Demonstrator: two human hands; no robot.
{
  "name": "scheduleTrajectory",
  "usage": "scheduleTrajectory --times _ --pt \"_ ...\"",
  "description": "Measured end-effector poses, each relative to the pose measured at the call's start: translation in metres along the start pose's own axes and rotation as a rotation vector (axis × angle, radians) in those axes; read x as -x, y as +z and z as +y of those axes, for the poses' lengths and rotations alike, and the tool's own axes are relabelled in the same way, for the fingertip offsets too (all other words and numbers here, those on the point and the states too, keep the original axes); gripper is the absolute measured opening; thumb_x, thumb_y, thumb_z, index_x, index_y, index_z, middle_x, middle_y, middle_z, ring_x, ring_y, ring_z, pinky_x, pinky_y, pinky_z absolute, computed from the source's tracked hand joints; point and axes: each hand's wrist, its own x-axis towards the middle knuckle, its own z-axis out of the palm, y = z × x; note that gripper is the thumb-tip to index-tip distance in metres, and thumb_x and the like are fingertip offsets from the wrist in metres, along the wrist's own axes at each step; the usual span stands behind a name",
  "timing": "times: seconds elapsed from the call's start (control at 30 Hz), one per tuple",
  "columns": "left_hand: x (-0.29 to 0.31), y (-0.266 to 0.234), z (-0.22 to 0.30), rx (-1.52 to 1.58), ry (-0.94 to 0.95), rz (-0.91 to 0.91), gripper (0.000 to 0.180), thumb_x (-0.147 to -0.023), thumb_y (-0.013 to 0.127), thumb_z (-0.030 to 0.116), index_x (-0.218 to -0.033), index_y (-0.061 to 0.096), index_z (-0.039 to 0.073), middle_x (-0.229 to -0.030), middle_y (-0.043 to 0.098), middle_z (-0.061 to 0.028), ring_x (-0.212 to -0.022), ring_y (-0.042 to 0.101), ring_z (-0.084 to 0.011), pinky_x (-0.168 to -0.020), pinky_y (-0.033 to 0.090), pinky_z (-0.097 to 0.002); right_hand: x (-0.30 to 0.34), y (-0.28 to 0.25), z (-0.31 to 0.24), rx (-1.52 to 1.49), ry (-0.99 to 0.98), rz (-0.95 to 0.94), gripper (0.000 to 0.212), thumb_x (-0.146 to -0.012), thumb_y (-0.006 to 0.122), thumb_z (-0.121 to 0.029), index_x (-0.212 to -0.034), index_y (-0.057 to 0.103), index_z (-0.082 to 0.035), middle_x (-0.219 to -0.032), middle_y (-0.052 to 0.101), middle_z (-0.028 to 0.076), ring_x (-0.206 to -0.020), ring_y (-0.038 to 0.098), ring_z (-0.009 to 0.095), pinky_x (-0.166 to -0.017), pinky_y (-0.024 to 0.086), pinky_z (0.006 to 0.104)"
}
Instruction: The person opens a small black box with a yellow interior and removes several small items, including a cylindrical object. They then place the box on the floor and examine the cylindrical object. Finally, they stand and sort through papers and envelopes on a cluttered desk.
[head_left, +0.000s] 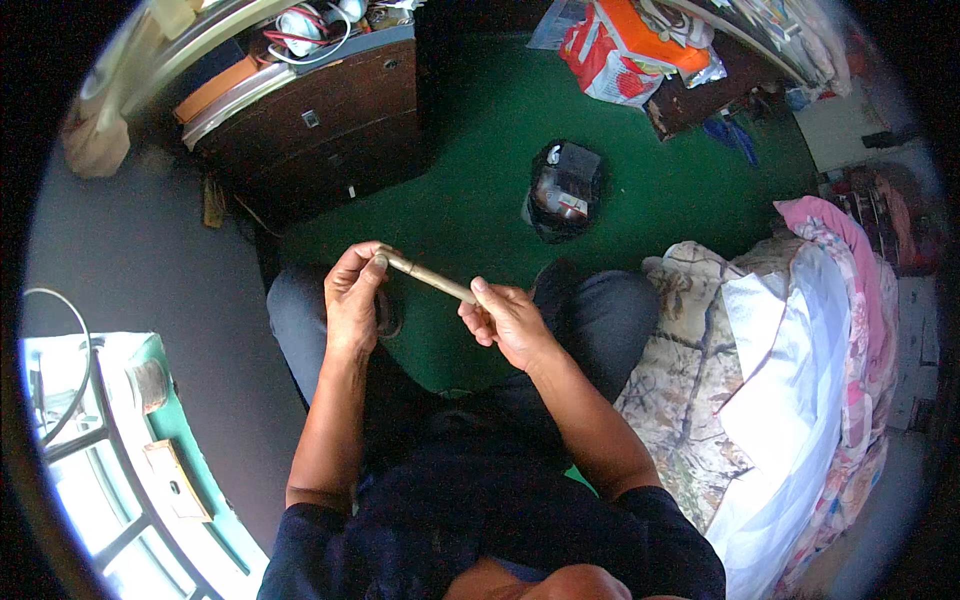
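At the far left, a green-edged windowsill (205, 485) runs beside the dark grey wall. Next stands a dark brown wooden cabinet (310, 150). The left hand (350, 298) pinches the left end of a slim, straight, tan rod (440, 282) between thumb and fingers; the right hand (512, 325), fingers curled, grips its lower right end. The rod slants above the green floor (460, 150). Farther right lie a black plastic bundle (566, 190) and, beyond the right knee, a branch-printed beige cloth (690, 340) beside a white sheet (800, 390).
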Motion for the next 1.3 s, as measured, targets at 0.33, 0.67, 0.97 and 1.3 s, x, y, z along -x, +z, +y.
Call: scheduleTrajectory --times 0.33,0.67,0.97,1.3 --pt "-0.007 0.000 -0.005 -0.021 -0.088 0.072 0.028 -0.108 0.060 0.020 -0.133 0.062 0.008 -0.119 0.071 -0.0033 -0.102 0.059 -0.0098 -0.087 0.046 -0.0257 -0.064 -0.037 0.023 -0.400 -0.009 0.354 0.028 -0.100 0.075 -0.037 -0.096 0.066 -0.011 -0.075 0.059 -0.004 -0.058 0.051 0.007 -0.051 0.040 0.0220" --pt "-0.013 0.005 -0.008 0.056 -0.170 0.063 0.025 -0.108 0.060 0.018 -0.130 0.063 0.007 -0.115 0.071 -0.0036 -0.101 0.059 -0.0109 -0.086 0.046 -0.0269 -0.141 -0.122 0.055 -0.119 0.122 0.842 0.033 -0.099 0.074 -0.040 -0.083 0.063 -0.013 -0.069 0.061 -0.003 -0.049 0.047 0.009 -0.042 0.034 0.0258" --pt "-0.016 -0.002 -0.011 0.022 -0.138 0.079 0.025 -0.107 0.060 0.018 -0.130 0.063 0.006 -0.115 0.071 -0.0038 -0.101 0.059 -0.0106 -0.086 0.046 -0.0267 -0.177 -0.192 -0.006 -0.039 0.064 0.975 0.034 -0.097 0.077 -0.038 -0.101 0.066 -0.006 -0.086 0.069 0.006 -0.055 0.054 0.013 -0.042 0.038 0.0281" --pt "-0.013 0.000 -0.010 -0.026 -0.141 0.045 0.025 -0.107 0.062 0.019 -0.129 0.064 0.007 -0.116 0.072 -0.0029 -0.102 0.060 -0.0103 -0.087 0.046 -0.0275 -0.178 -0.190 0.078 0.091 0.052 0.857 0.011 -0.095 0.075 -0.016 -0.103 0.070 -0.009 -0.082 0.066 0.003 -0.057 0.058 0.014 -0.043 0.041 0.0287"
